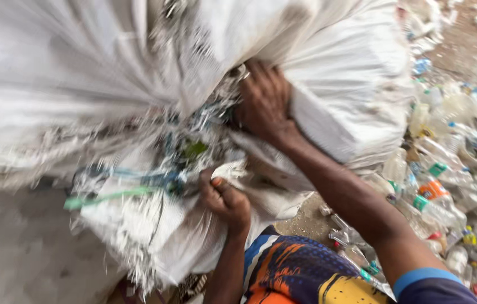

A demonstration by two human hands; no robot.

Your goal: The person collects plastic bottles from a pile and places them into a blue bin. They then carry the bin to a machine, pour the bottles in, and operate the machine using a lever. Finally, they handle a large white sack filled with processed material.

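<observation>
Two hands: both clamped on one large white woven plastic sack [81, 73], bulging and frayed at the seams.
Right hand [264, 101]: fingers curled together and dug into a fold of the sack high up, near the torn edge; arm stretched out from a blue-cuffed sleeve.
Left hand [226, 198]: fingers closed in a fist round a bunched lower corner of the sack, just above the knee in patterned blue and orange cloth [295, 270].
Sack position: lifted off the sandy ground [306, 219], filling the upper left of the view, tilted, mouth or tear facing down between the hands; blue and green cords [137, 188] and shredded strands hanging from it.
Done, as judged: sack gripped and hoisted.
Left, as judged: contents apparently not spilled out yet; blur hides whether anything is falling.
Nearby: heap of clear plastic bottles with coloured caps [446, 186] to the right, just beside the sack.
</observation>
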